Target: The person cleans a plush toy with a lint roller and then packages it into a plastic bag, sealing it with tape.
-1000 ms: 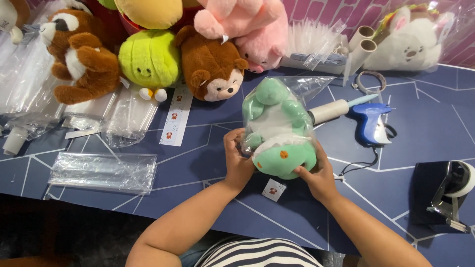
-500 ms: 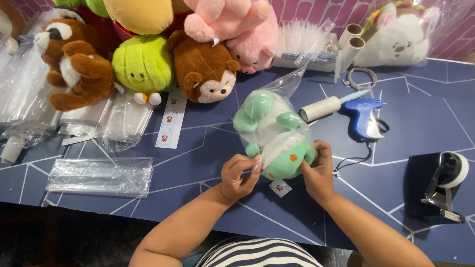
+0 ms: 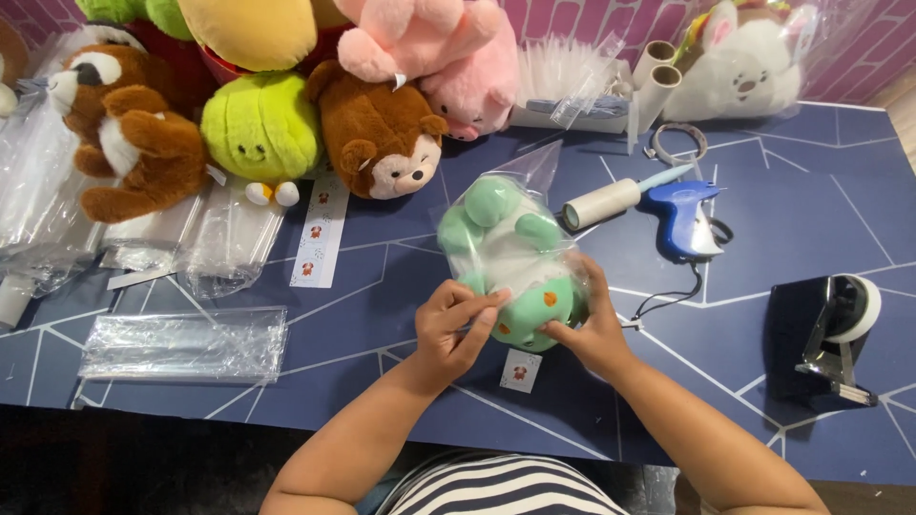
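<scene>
**Green plush toy held in its clear bag at the table's near edge**

Seen from the head camera, a soft mint-green plush toy with orange spots (image 3: 510, 272) sits inside a clear plastic bag (image 3: 534, 167) on the dark blue table with pale line pattern (image 3: 811, 200), just in front of the person. The left hand (image 3: 456, 329) has its fingers curled and pinching the bag film at the toy's lower end; the right hand (image 3: 593, 329) cups the other side, fingers pressed against the plastic, apparently to steady the toy, though its fingertips are partly hidden. A small white paper tag (image 3: 521, 370) lies on the table between the wrists, just below the toy.

A white lint roller (image 3: 603, 203) and a blue tagging gun (image 3: 685, 217) lie just right of the bag, within easy reach. A black tape dispenser (image 3: 832, 334) stands well apart to the right. A flat stack of clear bags (image 3: 186, 345) lies to the left, and brown, green and pink plush toys (image 3: 382, 133) crowd the far edge.
</scene>
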